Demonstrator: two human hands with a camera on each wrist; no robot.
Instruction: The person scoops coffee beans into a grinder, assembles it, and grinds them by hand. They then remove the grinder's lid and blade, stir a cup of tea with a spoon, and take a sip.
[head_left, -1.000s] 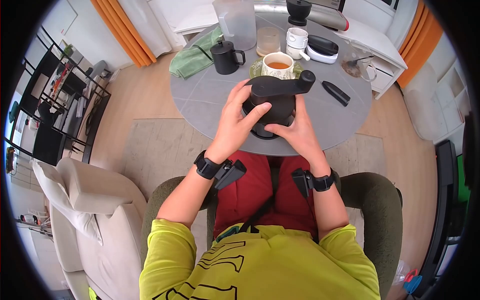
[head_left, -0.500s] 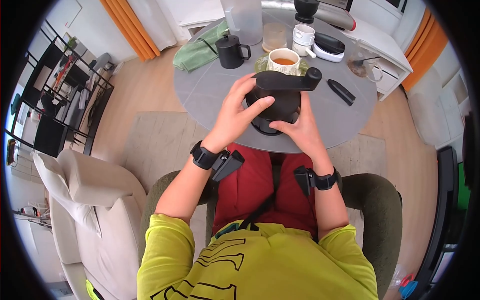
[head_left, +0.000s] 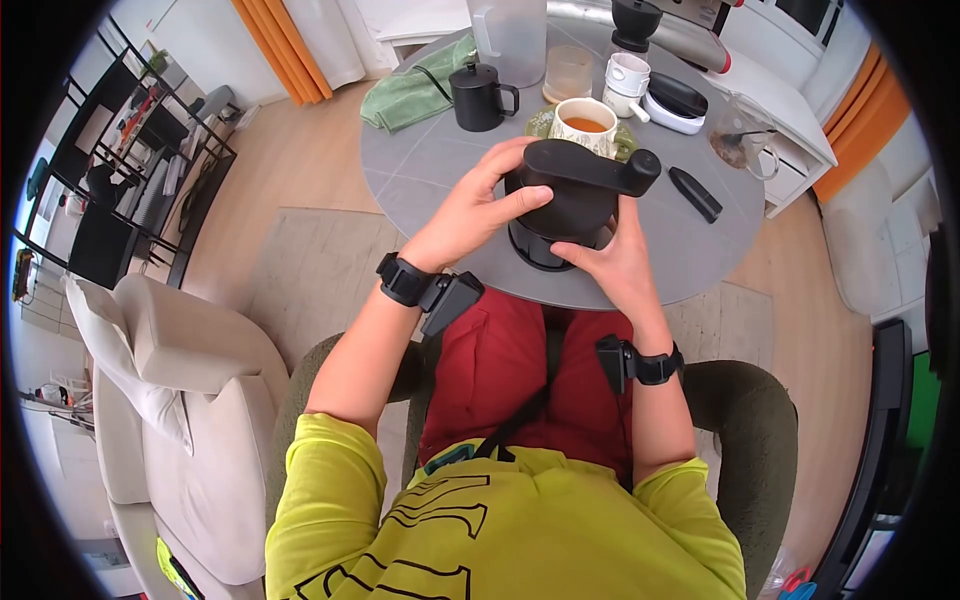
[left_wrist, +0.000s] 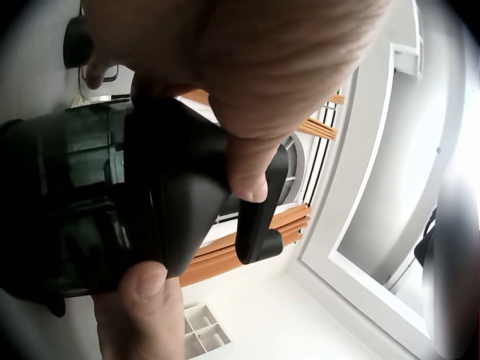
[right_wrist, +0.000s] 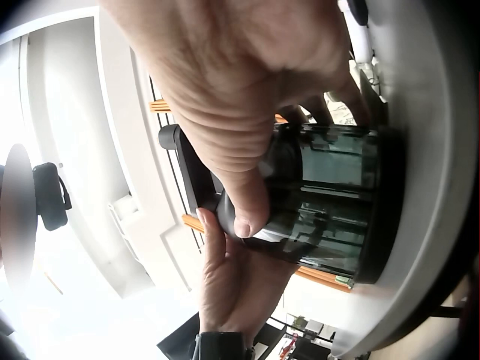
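Observation:
A black manual coffee grinder (head_left: 570, 190) with a crank arm on top stands upright at the near edge of the round grey table (head_left: 690, 255). Both hands grip it from either side. My left hand (head_left: 465, 215) wraps the upper body, its thumb pressed just under the crank arm. Lower down, my right hand (head_left: 625, 262) holds the other side, thumb on the front near the see-through lower jar (right_wrist: 334, 202). That jar looks dark and clear in both wrist views. The far fingers of both hands are mostly hidden behind the grinder.
Just beyond the grinder sits a patterned cup (head_left: 585, 125) of amber drink. A black pot (head_left: 482, 97) and green cloth (head_left: 415, 95) lie left. To the right are a black pen-like tool (head_left: 695, 193), a glass jug (head_left: 740, 150) and a white scale (head_left: 675, 105).
The head view has shifted, so the table and its things appear farther right and slightly higher. Both hands keep their hold on the grinder, which stays at the table's near edge.

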